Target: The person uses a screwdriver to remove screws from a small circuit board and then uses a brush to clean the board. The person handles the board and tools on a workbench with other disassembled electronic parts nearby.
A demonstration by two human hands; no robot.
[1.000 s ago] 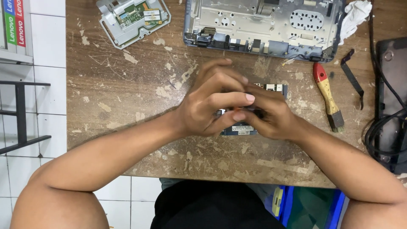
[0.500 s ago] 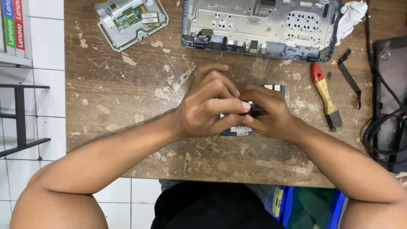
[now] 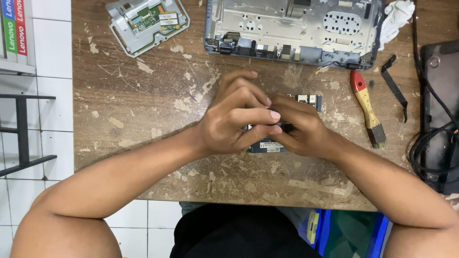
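Head view: the left hand (image 3: 234, 119) and the right hand (image 3: 301, 131) meet over a small circuit board (image 3: 267, 145) that lies flat on the worn wooden table (image 3: 134, 105). Both hands are curled nearly closed, fingertips pressed together at a small dark part (image 3: 282, 127) pinched between them; what that part is cannot be told. The board shows only below the left fingers and at a connector edge just beyond the right knuckles. Above the fingers, well apart, lies an opened laptop chassis (image 3: 291, 28). Up and left of the left fingers sits a grey bracket with a green board (image 3: 146, 21). Right of the right fingers lies a red-handled brush (image 3: 366, 107), with a black strap (image 3: 396, 86) just past it.
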